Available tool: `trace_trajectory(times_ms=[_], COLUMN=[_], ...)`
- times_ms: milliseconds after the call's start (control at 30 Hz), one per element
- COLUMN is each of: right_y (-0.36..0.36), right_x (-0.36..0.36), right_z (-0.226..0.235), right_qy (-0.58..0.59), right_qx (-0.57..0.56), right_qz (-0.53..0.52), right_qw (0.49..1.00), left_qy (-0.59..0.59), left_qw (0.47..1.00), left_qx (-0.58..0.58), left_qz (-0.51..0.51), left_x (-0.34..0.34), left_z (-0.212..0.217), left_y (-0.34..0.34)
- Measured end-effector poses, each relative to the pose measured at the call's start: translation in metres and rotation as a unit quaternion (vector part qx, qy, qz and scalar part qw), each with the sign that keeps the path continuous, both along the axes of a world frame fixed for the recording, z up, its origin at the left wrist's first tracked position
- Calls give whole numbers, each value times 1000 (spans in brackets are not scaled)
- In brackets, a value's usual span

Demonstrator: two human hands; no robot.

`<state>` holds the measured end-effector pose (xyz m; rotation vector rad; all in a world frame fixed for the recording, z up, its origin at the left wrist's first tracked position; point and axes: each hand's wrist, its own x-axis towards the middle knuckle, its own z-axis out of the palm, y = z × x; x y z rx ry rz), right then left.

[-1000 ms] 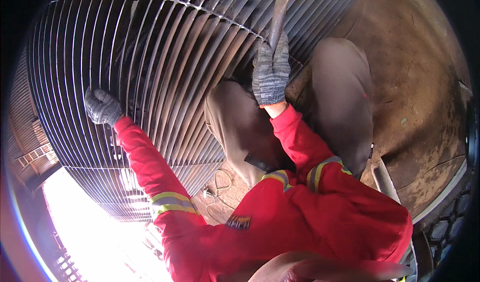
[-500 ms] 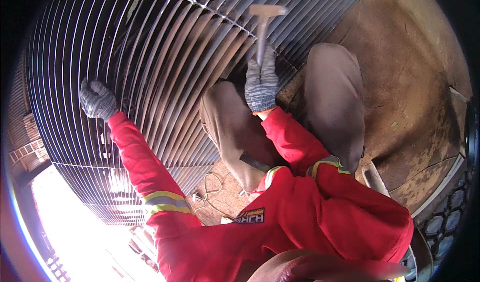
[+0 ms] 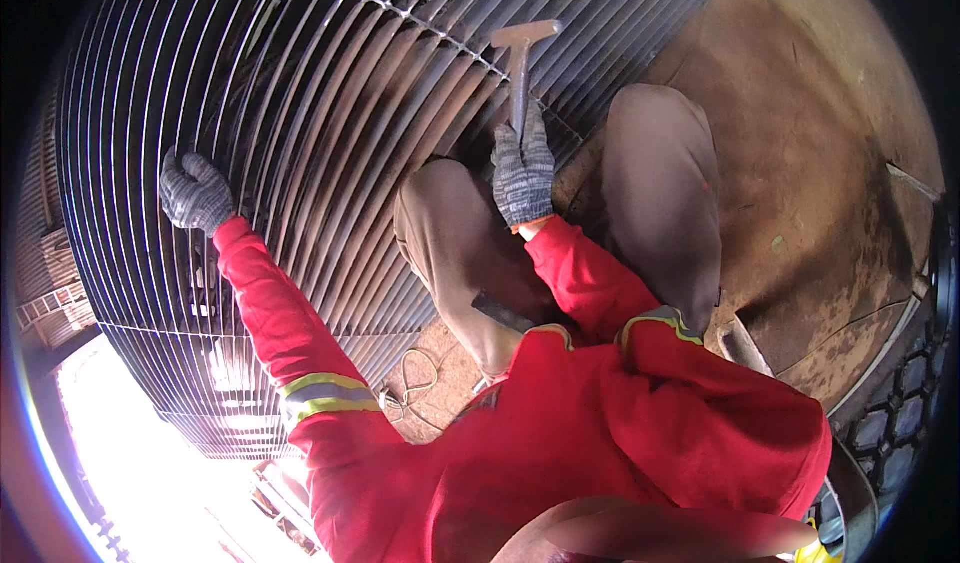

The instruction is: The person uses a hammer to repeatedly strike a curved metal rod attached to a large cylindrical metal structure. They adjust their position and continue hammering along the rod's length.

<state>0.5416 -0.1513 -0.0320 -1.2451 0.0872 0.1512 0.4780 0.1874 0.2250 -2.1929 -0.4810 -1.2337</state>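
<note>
My right hand (image 3: 523,175), in a grey knitted glove, is wrapped round the handle of a hammer (image 3: 520,78). The hammer's rusty T-shaped head points away from me, above the bars of a large metal grating (image 3: 345,153). To the left, my left hand (image 3: 196,195), gloved the same way, curls its fingers over the grating's thin upright bars. Part of its grip is hidden among them. Several bars between my hands look brown and rusty, while others are grey.
My bent knees (image 3: 660,183) flank my right forearm. A rusty brown sheet surface (image 3: 810,233) spreads to the right. Thin cord (image 3: 412,383) lies looped below the grating. Strong light glares at lower left, and dark mesh (image 3: 895,413) stands at the right edge.
The hammer, blurred before, now shows sharply, its head slightly lower and further left. My left hand keeps its place on the bars. The whole view has shifted a little.
</note>
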Motion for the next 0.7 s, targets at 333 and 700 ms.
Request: trace_trajectory(times_ms=[333, 700], right_y=[-9, -9], right_x=[6, -14], right_z=[-10, -26], right_qy=[-21, -21], right_qx=[-134, -157], right_qz=[11, -19], right_qw=[991, 987], left_qy=[4, -7], left_qw=[999, 1000], left_qx=[42, 26], left_qz=[-6, -6], left_x=[5, 0], left_z=[-2, -2], left_y=[5, 1])
